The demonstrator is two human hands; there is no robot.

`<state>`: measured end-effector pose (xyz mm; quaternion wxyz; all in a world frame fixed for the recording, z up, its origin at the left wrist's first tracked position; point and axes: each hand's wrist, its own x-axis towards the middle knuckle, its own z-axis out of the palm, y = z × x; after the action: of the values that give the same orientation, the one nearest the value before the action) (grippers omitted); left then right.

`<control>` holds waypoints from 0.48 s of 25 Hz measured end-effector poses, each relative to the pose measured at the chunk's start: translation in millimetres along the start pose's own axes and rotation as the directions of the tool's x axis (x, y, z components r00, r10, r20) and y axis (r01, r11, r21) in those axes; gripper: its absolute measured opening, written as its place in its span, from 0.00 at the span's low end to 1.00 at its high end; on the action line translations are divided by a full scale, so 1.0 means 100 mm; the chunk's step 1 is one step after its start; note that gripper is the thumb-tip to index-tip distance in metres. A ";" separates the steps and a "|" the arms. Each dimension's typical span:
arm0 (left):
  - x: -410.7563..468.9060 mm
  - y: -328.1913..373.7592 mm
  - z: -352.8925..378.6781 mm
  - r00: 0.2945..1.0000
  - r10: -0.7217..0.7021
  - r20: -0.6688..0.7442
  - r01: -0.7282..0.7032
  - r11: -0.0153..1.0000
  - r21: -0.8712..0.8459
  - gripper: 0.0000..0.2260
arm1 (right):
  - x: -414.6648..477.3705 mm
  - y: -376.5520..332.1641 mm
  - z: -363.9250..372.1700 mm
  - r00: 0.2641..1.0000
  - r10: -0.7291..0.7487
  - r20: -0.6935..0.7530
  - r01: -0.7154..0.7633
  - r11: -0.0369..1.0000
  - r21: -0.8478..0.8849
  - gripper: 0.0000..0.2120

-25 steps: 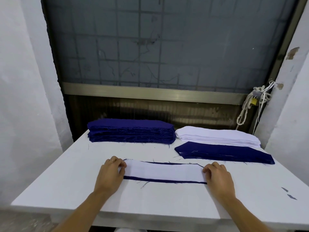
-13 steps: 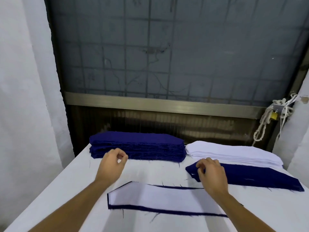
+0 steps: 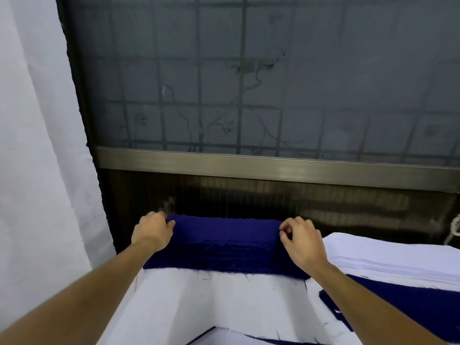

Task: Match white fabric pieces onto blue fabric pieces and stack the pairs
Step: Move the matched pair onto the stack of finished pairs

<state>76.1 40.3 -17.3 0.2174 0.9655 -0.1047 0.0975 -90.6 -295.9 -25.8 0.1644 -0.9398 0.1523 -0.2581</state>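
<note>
While between both grips (image 3: 152,231) (image 3: 302,245), blue stack (image 3: 224,241).

White table (image 3: 199,302) in front of you, loose navy threads (image 3: 249,276) scattered on top. Far centre, by back edge: thick stack of navy fabric pieces (image 3: 224,245). Just R of it: stack of white fabric pieces (image 3: 385,257). In front of the white stack, R side, nearer you: lower pile of navy pieces (image 3: 403,302). Near edge, btm of view: white piece (image 3: 236,338) lying on a navy piece (image 3: 278,342), thin navy rim showing; both cut off by frame.
</note>
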 end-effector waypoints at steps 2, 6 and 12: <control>0.10 -0.02 0.01 1.000 -0.022 0.013 0.022 0.999 0.035 0.14 | 0.07 -0.01 0.09 1.000 -0.004 0.014 0.004 1.000 -0.021 0.06; 0.20 -0.04 0.11 0.999 -0.018 0.046 0.018 1.000 0.007 0.08 | 0.13 -0.02 0.22 1.000 -0.016 0.023 0.017 0.997 -0.075 0.08; 0.17 -0.09 0.11 0.996 0.080 0.023 -0.080 0.997 -0.009 0.13 | 0.10 -0.04 0.27 1.000 -0.010 0.020 0.013 0.988 -0.151 0.10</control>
<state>95.8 40.5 -27.0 0.2160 0.9607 -0.1464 0.0945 -67.2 -289.3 -42.1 0.0925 -0.9529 0.1645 -0.2376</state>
